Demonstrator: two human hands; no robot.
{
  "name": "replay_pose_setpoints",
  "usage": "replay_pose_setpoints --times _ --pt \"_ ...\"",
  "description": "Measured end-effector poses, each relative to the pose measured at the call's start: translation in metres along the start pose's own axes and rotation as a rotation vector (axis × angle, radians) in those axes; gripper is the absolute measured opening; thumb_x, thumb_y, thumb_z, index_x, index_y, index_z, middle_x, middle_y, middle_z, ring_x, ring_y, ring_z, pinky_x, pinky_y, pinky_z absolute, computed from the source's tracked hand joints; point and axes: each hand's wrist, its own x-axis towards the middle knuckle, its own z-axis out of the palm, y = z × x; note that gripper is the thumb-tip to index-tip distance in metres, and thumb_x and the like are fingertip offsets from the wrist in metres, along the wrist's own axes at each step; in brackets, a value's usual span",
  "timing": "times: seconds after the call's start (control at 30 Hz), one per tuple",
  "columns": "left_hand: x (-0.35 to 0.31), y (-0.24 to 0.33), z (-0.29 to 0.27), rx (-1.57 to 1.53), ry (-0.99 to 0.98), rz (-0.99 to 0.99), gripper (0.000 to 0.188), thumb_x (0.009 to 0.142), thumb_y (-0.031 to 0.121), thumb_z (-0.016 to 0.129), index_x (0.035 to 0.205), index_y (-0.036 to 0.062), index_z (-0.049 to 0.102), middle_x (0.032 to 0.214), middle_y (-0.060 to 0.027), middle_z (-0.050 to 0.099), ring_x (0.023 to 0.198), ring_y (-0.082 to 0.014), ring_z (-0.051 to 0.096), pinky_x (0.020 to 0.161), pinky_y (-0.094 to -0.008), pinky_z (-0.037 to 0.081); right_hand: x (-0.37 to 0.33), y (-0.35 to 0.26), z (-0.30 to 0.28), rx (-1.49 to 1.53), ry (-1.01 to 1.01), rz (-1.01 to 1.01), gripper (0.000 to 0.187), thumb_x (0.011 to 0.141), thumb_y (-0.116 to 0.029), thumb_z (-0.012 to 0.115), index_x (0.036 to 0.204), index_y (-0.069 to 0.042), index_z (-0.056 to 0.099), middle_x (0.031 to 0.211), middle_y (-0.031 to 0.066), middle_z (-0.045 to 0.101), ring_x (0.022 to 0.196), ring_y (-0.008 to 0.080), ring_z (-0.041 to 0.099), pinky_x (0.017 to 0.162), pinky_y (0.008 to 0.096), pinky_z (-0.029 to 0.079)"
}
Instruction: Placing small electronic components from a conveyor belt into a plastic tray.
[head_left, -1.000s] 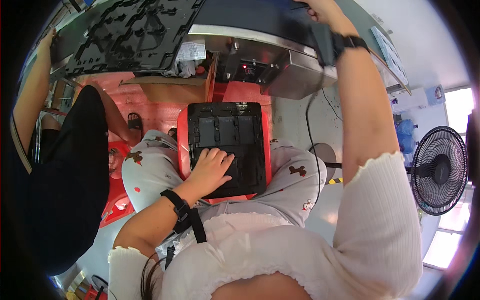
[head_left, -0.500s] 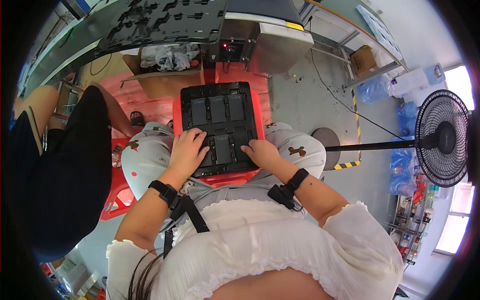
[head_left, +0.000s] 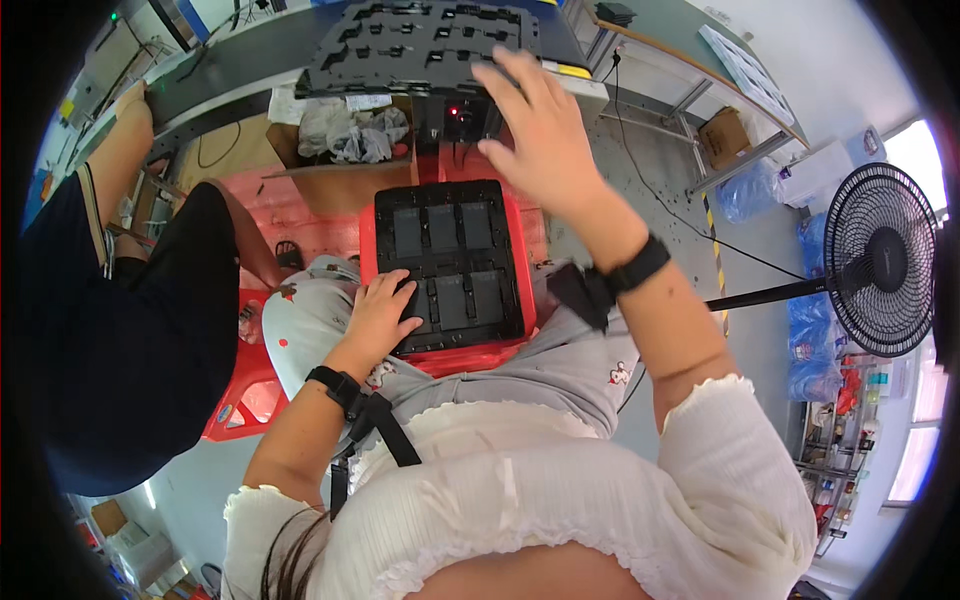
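In front of me, on a red stool (head_left: 369, 250), lies a black moulded tray (head_left: 416, 262) with flat dark rectangular pieces (head_left: 442, 229) in its pockets. My left hand (head_left: 377, 318) rests with fingers spread on the tray's near left corner. Raised beyond the tray's far right side, my right hand (head_left: 545, 135) has its fingers apart and nothing visible in it. Its fingertips overlap, in the picture, the right end of a large black tray (head_left: 410, 50) lying on the bench; whether they touch it, I cannot tell.
A dark bench (head_left: 235, 75) runs across the far side, a cardboard box (head_left: 345, 188) of crumpled plastic below it. At the left sits another person (head_left: 130, 340) in dark clothes. A black fan (head_left: 885, 260) stands at the right, near blue plastic-wrapped goods (head_left: 808, 330).
My right hand has left the near tray's right side and swung up and forward to the bench. My left hand stays on the tray. The view has shifted slightly.
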Motion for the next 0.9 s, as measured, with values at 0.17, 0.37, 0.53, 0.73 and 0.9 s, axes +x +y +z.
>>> replay_pose_setpoints --times 0.17,0.37,0.53,0.73,0.9 --pt "0.016 0.007 -0.031 -0.347 0.309 -0.052 0.050 0.080 0.024 0.068 0.121 -0.0009 0.052 0.125 -0.0158 0.050 0.114 -0.0333 0.049 0.096 -0.0403 0.040 0.025 0.022 0.024 -0.255 -0.413 0.047 0.030 0.066 -0.008 0.061 0.095 -0.002 0.057 0.096 0.0137 0.056 0.096 0.0323 0.053 0.077 0.0452 0.044" --pt "0.016 0.022 -0.077 -1.543 0.387 -0.430 0.042 0.094 0.038 0.046 0.118 0.0042 0.052 0.103 -0.0054 0.059 0.088 -0.0138 0.057 0.075 -0.0288 0.047 -0.041 -0.124 -0.021 0.119 -0.816 -0.058 0.050 0.073 -0.047 0.065 0.088 0.001 0.060 0.086 0.0139 0.056 0.086 0.0304 0.054 0.069 0.0400 0.041" --pt "-0.011 -0.029 -0.034 -1.027 0.215 -0.474 0.033 0.094 0.032 0.049 0.102 0.0018 0.058 0.084 -0.0015 0.064 0.072 -0.0101 0.058 0.063 -0.0251 0.046 -0.091 -0.124 -0.002 0.730 -1.051 -0.435 0.051 0.076 -0.044 0.064 0.100 0.000 0.059 0.093 0.0152 0.057 0.089 0.0312 0.055 0.074 0.0414 0.042" --pt "-0.002 -0.053 0.022 -0.319 0.382 -0.504 0.028 0.088 0.024 0.055 0.086 -0.0025 0.063 0.079 -0.0200 0.062 0.073 -0.0357 0.059 0.069 -0.0416 0.047 -0.174 -0.089 0.045 0.004 -1.106 0.150 0.053 0.077 -0.039 0.066 0.114 -0.002 0.057 0.122 0.0272 0.044 0.108 0.0396 0.049 0.082 0.0499 0.045" --pt "0.018 -0.034 0.025 -0.233 0.256 -0.506 0.033 0.087 0.028 0.056 0.084 -0.0037 0.063 0.082 -0.0278 0.059 0.080 -0.0434 0.057 0.073 -0.0470 0.045 -0.176 -0.067 0.035 0.115 -1.116 0.418 0.067 0.075 -0.037 0.069 0.125 0.002 0.048 0.136 0.0327 0.031 0.121 0.0455 0.039 0.088 0.0528 0.044"
